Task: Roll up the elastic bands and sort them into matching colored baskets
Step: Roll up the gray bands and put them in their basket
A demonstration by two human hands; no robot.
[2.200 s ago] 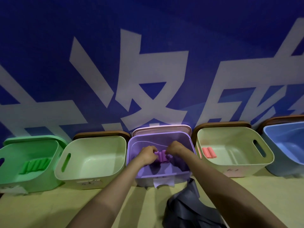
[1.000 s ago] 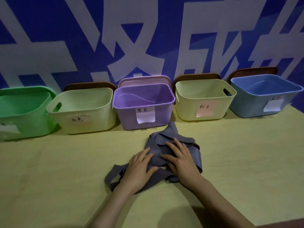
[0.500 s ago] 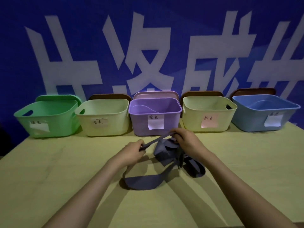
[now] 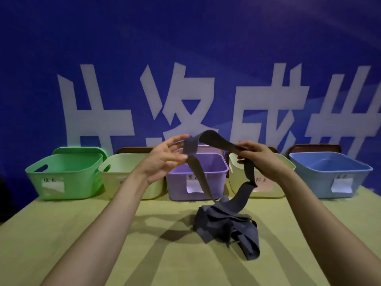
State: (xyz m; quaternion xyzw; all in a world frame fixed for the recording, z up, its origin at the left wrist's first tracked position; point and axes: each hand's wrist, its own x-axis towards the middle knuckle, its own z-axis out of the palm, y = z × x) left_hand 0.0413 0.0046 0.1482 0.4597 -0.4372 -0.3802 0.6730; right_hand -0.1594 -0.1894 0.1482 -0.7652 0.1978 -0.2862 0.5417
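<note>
Left hand [image 4: 162,162] is held spread, fingertips touching a grey band [image 4: 212,137]; right hand [image 4: 261,159] is pinched on it. The band is held above the yellow-green table [image 4: 61,234], hanging down to a grey pile [image 4: 216,223]. Labelled baskets [image 4: 177,182] are lined along the far edge, backed by a blue wall [image 4: 185,48] lettered in white.

On the yellow-green table [image 4: 103,244], along its far edge: green basket [image 4: 66,178], cream basket [image 4: 119,172], purple basket [image 4: 179,182], second cream basket [image 4: 268,190], blue basket [image 4: 321,180]. Dark grey elastic bands [image 4: 222,226] lie heaped mid-table.
</note>
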